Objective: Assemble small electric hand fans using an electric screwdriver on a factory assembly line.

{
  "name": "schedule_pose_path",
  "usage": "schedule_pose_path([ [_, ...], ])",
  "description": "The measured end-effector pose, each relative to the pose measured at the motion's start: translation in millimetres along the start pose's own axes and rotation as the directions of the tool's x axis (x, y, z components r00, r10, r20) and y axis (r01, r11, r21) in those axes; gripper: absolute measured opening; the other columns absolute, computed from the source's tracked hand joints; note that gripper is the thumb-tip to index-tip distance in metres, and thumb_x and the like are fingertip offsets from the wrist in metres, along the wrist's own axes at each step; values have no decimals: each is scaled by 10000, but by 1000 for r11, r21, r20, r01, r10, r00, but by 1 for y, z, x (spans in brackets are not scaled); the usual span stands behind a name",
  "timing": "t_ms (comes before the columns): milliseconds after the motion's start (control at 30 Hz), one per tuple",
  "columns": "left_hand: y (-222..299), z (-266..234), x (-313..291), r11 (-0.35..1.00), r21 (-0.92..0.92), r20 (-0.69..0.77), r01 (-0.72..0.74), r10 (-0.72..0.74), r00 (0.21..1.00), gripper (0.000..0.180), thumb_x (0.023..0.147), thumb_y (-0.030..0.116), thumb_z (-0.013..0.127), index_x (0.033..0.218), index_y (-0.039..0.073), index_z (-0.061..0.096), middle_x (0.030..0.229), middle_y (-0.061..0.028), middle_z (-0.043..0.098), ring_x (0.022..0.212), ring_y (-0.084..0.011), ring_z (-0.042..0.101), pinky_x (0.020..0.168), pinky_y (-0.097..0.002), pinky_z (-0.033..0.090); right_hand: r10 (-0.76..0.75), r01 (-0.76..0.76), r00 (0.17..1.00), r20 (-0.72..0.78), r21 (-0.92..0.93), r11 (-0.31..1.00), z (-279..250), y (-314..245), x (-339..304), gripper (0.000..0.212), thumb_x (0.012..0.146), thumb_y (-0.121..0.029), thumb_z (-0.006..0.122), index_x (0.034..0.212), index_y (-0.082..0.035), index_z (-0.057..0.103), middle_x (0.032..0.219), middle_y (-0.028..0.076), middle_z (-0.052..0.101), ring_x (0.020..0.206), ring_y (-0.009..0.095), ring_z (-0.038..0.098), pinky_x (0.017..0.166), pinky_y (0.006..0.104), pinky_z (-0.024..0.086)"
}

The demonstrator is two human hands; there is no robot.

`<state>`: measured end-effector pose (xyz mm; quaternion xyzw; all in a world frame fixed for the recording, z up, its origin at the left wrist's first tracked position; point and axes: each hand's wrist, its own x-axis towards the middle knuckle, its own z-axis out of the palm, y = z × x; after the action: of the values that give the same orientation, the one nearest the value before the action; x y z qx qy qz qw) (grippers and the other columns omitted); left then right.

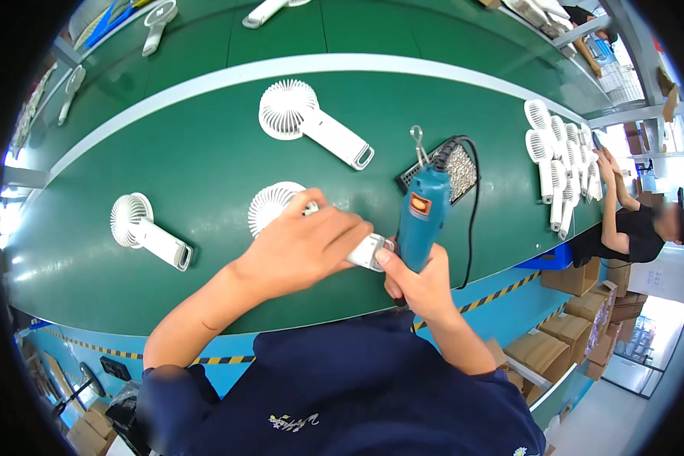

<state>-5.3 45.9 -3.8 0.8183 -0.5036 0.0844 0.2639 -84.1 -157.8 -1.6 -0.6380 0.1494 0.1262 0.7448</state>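
My left hand [304, 239] is closed over a white handheld fan [270, 204], with its round grille showing beyond my fingers. The handle end of that fan pokes out toward my right hand [425, 285]. In my right hand is a teal electric screwdriver [424, 216], its hook and cord end up and its lower end among my fingers. My right thumb lies by the end of the fan's handle. Behind the screwdriver sits a black tray [404, 181] of small silver pieces, probably screws. Farther off lies another white fan [289, 110], and one more fan [133, 220] rests to the left.
Many white fans [558, 163] lie grouped at the right end of the green table [205, 304]. A person [638, 232] in black reaches toward them. A pale rail [342, 62] crosses behind, with more fans beyond. The screwdriver's black cord [475, 220] loops right. Cardboard boxes [539, 349] stand on the floor.
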Motion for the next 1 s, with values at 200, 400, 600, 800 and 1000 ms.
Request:
schedule_pose_path([
  [200, -44, -30, -10, 986, 144, 165, 84, -108, 980, 432, 761, 128, 695, 1173, 65, 583, 1137, -67, 595, 1120, -223, 541, 1065, -476, 326, -365, 341, 931, 33, -441, 830, 19, -35, 66, 423, 853, -239, 707, 1147, 36, 575, 893, 121, 652, 755, 176, 633, 684, 322, 503],
  [400, -22, -23, -20, 875, 178, -89, 450, -441, 893, 522, 663, -64, 565, 1144, 131, 624, 1448, -171, 371, 1354, -422, 297, 1121, -525, 207, -466, 310, 883, 52, -810, 497, 38, -29, 130, 510, 705, -275, 755, 1046, 63, 584, 978, 270, 629, 929, 409, 633, 825, 448, 509],
  [600, 21, 15, -46, 606, 22, -338, 795, -744, 576, 451, 794, 100, 568, 1234, 29, 495, 1502, -341, 124, 1385, -497, 161, 1107, -571, 166, -331, 289, 937, 114, -787, 546, 75, -19, 94, 422, 727, -243, 705, 990, 45, 544, 1029, 259, 604, 958, 436, 611, 849, 498, 485],
  [800, -19, 13, -46, 609, 44, -524, 792, -660, 537, 288, 783, -98, 520, 1056, -16, 473, 1333, -350, 271, 1148, -518, 418, 946, -481, 378, -373, 232, 926, -56, -697, 679, 72, -5, 69, 481, 714, -348, 739, 971, 39, 615, 923, 227, 665, 884, 391, 652, 768, 448, 516],
  [1000, 0, -8, 1, 856, -22, -581, 517, -432, 690, 355, 791, -66, 541, 1133, 19, 503, 1352, -277, 273, 1141, -467, 468, 968, -444, 398, -489, 296, 840, -237, -555, 778, -15, -55, 13, 545, 693, -368, 804, 1040, 20, 645, 938, 181, 694, 859, 271, 687, 777, 375, 531],
])
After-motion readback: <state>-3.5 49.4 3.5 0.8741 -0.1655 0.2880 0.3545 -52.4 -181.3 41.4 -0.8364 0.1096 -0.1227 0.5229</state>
